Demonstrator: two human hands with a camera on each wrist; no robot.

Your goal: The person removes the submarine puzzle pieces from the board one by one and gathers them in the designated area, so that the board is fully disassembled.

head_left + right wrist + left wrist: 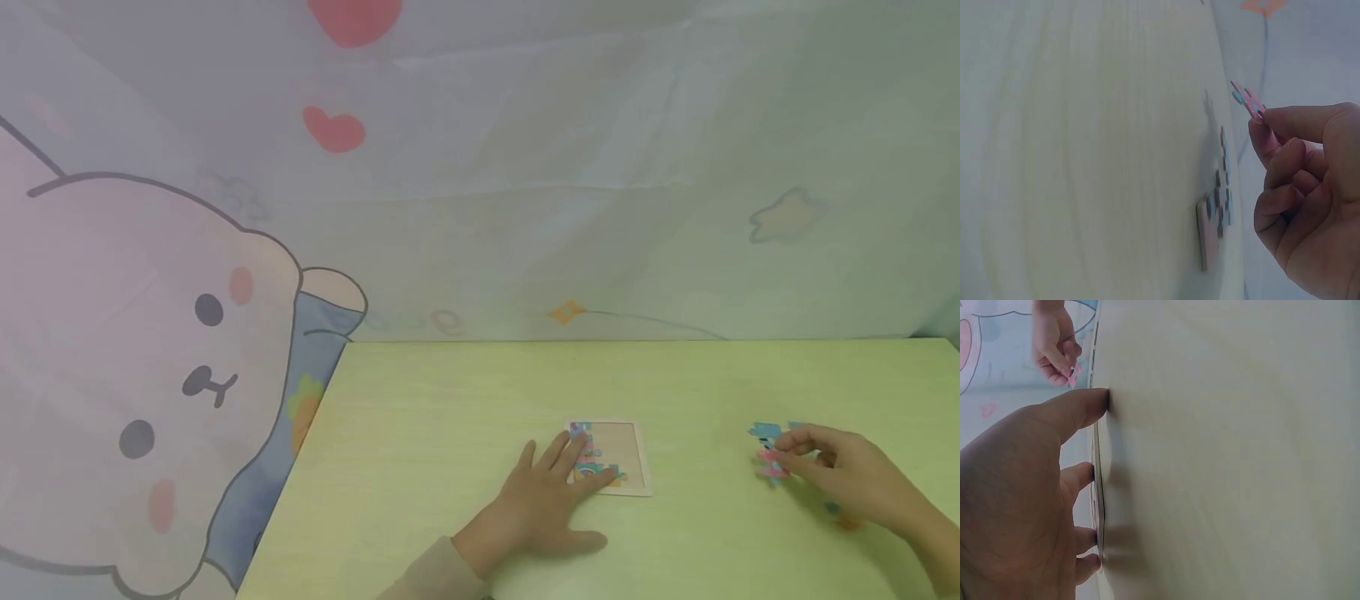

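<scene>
A pink puzzle piece (771, 463) is pinched between the thumb and fingers of my right hand (855, 471). In the right wrist view that piece (1247, 100) is lifted above the table, its edges pink and light blue. My left hand (542, 504) lies with spread fingers over a square wooden puzzle tray (643, 467), fingertips on it. Joined pieces (592, 473) run down the tray's left side and along its bottom; the fingers partly cover them. The tray's upper right is bare wood.
Loose blue puzzle pieces (767, 430) lie just beyond my right hand. More loose pieces (846, 521), one orange, are partly hidden under it. The yellow-green table (420, 417) meets a printed cloth backdrop (525, 208) along its far edge.
</scene>
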